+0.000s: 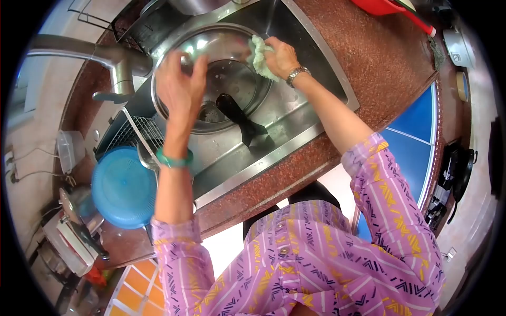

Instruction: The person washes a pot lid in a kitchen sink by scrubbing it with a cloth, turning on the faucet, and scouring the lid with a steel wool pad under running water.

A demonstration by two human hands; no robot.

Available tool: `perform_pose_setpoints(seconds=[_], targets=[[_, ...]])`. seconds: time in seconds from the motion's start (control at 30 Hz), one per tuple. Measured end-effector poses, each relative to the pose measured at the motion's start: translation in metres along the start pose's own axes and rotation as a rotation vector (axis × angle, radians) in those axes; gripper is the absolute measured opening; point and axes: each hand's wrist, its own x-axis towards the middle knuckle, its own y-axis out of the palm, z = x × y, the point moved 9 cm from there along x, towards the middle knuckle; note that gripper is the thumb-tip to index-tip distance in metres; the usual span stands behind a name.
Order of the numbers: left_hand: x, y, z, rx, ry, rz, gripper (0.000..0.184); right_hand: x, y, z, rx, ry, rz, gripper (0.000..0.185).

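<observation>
A large round metal basin [232, 39] sits in the steel sink. Over its left side is my left hand [182, 84], fingers spread and slightly blurred, holding nothing. A green bangle circles that wrist. At the basin's right rim, my right hand [282, 57] grips a pale green cloth [260, 59], which hangs down from the fingers. A black object with a flared end [237, 116] lies across the basin's near edge. Small drops dot the bottom of the basin.
The faucet [122, 79] reaches in from the left. A blue round lid or basin [125, 187] stands left of the sink beside a wire rack [134, 131]. A red-handled item [416, 21] lies on the brown counter [363, 58] at the upper right.
</observation>
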Motion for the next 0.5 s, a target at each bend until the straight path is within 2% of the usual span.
perform_pose_setpoints(seconds=[0.03,0.07,0.13,0.23,0.27,0.3,0.37,0.5], targets=[[0.015,0.003,-0.013,0.102,0.214,-0.106,0.032,-0.002,0.001,-0.003,0.029,0.020,-0.021,0.028],[0.024,0.013,-0.007,0.100,0.218,-0.102,0.032,-0.003,0.000,-0.002,0.037,0.037,-0.005,0.028],[0.036,0.056,0.006,0.290,0.225,0.201,0.034,-0.004,0.000,-0.004,0.057,0.029,-0.020,0.028],[0.044,0.075,0.013,0.287,0.170,0.257,0.034,-0.008,-0.002,-0.010,0.123,0.070,-0.029,0.028],[0.040,0.072,0.004,0.340,0.234,0.168,0.034,-0.010,-0.002,-0.013,0.167,0.109,-0.018,0.028],[0.044,0.068,-0.003,0.339,0.244,0.171,0.034,-0.011,-0.005,-0.011,0.173,0.114,-0.026,0.028],[0.053,0.069,0.002,0.245,0.066,0.337,0.038,-0.017,-0.011,-0.010,0.214,0.125,-0.034,0.027],[0.054,0.060,-0.022,0.278,0.095,0.413,0.037,-0.023,-0.031,0.024,0.237,0.004,-0.133,0.029]])
